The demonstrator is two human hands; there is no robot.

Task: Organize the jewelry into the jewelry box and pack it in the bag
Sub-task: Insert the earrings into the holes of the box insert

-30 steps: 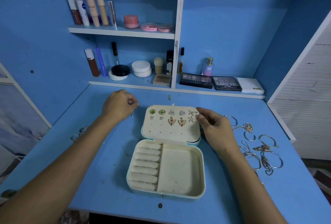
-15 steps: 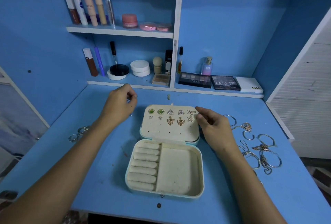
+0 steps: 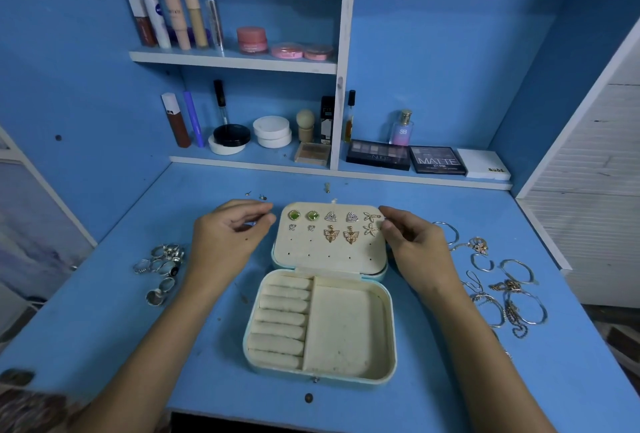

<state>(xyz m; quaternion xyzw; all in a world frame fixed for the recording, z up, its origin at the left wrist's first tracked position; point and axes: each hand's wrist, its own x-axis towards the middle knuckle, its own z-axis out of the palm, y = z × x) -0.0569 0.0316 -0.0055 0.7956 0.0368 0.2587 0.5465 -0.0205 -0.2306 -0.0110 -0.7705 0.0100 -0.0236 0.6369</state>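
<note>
Left hand (image 3: 230, 240) has dropped from upper left to the lid's left edge, fingers pinched on something tiny, cannot tell what. Right hand (image 3: 414, 245) unchanged at the lid's right edge, fingertips curled by the starfish studs (image 3: 371, 223); grip unclear. Box (image 3: 320, 323) open at frame center, earrings pinned in its lid (image 3: 329, 254). Rings (image 3: 161, 268) lie at left, bracelets (image 3: 509, 289) at right, loose studs (image 3: 258, 195) above the left hand.

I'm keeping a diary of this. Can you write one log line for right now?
jewelry box open | earrings pinned in lid | left hand, right hand beside lid | rings, bracelets unpacked
</note>
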